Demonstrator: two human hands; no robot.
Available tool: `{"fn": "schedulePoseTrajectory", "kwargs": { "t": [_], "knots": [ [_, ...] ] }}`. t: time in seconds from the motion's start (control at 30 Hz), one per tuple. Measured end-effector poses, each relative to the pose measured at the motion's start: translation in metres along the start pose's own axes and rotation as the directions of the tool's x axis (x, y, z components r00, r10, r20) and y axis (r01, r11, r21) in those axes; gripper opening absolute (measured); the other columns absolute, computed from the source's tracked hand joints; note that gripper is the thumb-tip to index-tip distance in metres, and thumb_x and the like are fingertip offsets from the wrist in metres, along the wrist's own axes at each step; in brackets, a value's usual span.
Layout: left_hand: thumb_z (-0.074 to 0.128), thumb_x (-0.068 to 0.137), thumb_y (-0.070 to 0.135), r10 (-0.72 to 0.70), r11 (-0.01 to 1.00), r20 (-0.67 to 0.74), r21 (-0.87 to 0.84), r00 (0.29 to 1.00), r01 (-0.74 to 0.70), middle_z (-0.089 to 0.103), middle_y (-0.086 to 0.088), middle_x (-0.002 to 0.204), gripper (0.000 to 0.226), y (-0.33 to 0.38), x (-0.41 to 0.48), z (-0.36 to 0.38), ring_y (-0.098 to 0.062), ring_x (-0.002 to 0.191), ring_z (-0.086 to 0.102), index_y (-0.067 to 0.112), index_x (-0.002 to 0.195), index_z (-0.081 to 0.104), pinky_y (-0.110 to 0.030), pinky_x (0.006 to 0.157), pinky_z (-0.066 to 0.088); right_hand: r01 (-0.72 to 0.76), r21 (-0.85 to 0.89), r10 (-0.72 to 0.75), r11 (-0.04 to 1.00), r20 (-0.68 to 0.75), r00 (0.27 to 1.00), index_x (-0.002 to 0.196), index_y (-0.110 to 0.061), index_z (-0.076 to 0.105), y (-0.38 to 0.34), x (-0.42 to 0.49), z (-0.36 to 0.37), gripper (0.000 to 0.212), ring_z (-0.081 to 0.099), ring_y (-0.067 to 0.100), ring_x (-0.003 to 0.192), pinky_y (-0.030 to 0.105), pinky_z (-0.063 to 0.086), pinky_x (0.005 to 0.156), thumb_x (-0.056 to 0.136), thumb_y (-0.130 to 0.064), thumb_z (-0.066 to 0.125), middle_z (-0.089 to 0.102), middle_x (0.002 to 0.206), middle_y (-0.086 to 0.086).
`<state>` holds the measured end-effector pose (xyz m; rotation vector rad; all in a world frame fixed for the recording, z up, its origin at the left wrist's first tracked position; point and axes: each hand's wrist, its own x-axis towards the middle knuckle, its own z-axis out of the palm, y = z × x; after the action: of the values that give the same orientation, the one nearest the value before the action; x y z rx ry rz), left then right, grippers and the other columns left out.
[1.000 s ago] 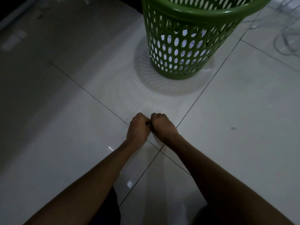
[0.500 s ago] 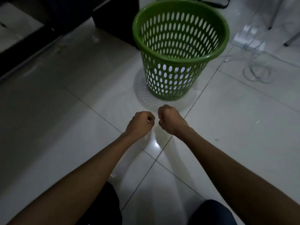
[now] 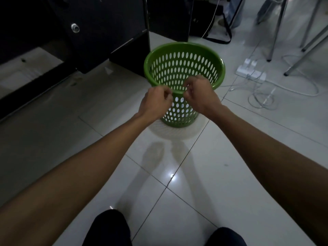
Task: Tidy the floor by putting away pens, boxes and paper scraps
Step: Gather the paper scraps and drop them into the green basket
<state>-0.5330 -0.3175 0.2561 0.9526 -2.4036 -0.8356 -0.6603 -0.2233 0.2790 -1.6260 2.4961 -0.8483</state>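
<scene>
1. Basket (image 3: 182,44): green plastic, round, walls pierced with oval holes. It stood upright on the floor and served as the reference point for this list. What lay at its bottom could not be made out.
2. Left hand (image 3: 156,102): it was held in the air at the near-left edge of the basket's rim, back of the hand up. The fingers were curled in with the thumb drawn against the fingertips. Whether anything was pinched between them was too small to tell.
3. Right hand (image 3: 200,96): it was held in the air over the near-right part of the basket's rim, just beside the left hand but apart from it. The fingers were curled in the same way, and any contents could not be made out.
4. Floor (image 3: 248,157): pale glossy tiles with dark grout lines. The basket's patterned shadow fell on the tile on its near side.
5. Cabinet (image 3: 106,23): dark, with a small round fitting on its front. It stood behind and to the left of the basket.
6. Power strip (image 3: 251,71): white, lying on the floor to the right of the basket.
7. Cables (image 3: 262,98): pale loops on the floor to the right of the basket, next to the power strip.
8. Metal legs (image 3: 276,32): slim and silver, standing behind and to the right of the basket.
9. Knees (image 3: 108,228): in dark cloth, at the lower edge of view, well to the near side of the basket.
</scene>
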Motion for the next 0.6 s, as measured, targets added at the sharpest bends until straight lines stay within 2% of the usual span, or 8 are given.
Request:
{"fn": "schedulePoseTrajectory", "kwargs": {
  "t": [0.17, 0.33, 0.43, 0.5, 0.6],
  "knots": [
    [0.055, 0.088, 0.018, 0.022, 1.000, -0.038, -0.011, 0.999, -0.023, 0.069, 0.001, 0.095, 0.016, 0.010, 0.032, -0.010, -0.015, 0.084, 0.065, 0.015, 0.097, 0.069, -0.037, 0.078, 0.057, -0.026, -0.022, 0.026, 0.999, -0.001, 1.000, 0.094, -0.007, 0.066, 0.015, 0.024, -0.009, 0.011, 0.048, 0.017, 0.084, 0.023, 0.035, 0.072, 0.087, -0.009, 0.058, 0.048, 0.099, 0.007],
    [0.054, 0.089, 0.021, 0.020, 0.995, 0.062, 0.093, 0.998, -0.026, 0.063, -0.007, 0.117, 0.025, 0.005, 0.064, -0.002, -0.021, 0.109, 0.057, 0.010, 0.108, 0.066, -0.036, 0.089, 0.048, -0.075, -0.062, 0.078, 0.995, 0.056, 0.995, 0.094, -0.008, 0.069, 0.030, 0.051, -0.005, 0.017, 0.052, 0.021, 0.084, 0.025, 0.038, 0.073, 0.085, -0.013, 0.056, 0.055, 0.099, 0.012],
    [0.054, 0.090, 0.022, -0.005, 0.994, 0.124, 0.113, 0.992, -0.010, 0.060, -0.009, 0.124, 0.028, -0.002, 0.077, 0.004, -0.022, 0.119, 0.050, 0.009, 0.114, 0.063, -0.038, 0.097, 0.045, -0.088, -0.139, 0.104, 0.986, 0.113, 0.988, 0.085, -0.009, 0.063, 0.036, 0.060, -0.002, 0.012, 0.057, 0.026, 0.078, 0.027, 0.037, 0.065, 0.086, -0.011, 0.051, 0.058, 0.088, 0.012],
    [0.054, 0.091, 0.020, -0.008, 0.993, 0.129, 0.117, 0.992, -0.007, 0.059, -0.009, 0.125, 0.029, -0.007, 0.084, 0.007, -0.023, 0.121, 0.048, 0.009, 0.116, 0.062, -0.038, 0.099, 0.042, -0.106, -0.173, 0.130, 0.979, 0.130, 0.983, 0.090, -0.007, 0.062, 0.042, 0.065, 0.001, 0.014, 0.059, 0.030, 0.081, 0.030, 0.041, 0.065, 0.085, -0.010, 0.050, 0.061, 0.091, 0.015],
    [0.054, 0.090, 0.019, -0.005, 0.993, 0.115, 0.114, 0.993, -0.008, 0.059, -0.009, 0.124, 0.029, -0.011, 0.088, 0.013, -0.023, 0.122, 0.047, 0.008, 0.116, 0.061, -0.034, 0.099, 0.039, -0.125, -0.174, 0.152, 0.977, 0.156, 0.976, 0.101, -0.006, 0.066, 0.051, 0.069, 0.009, 0.022, 0.060, 0.031, 0.092, 0.034, 0.047, 0.073, 0.086, -0.012, 0.051, 0.061, 0.105, 0.014]
  ]
}}
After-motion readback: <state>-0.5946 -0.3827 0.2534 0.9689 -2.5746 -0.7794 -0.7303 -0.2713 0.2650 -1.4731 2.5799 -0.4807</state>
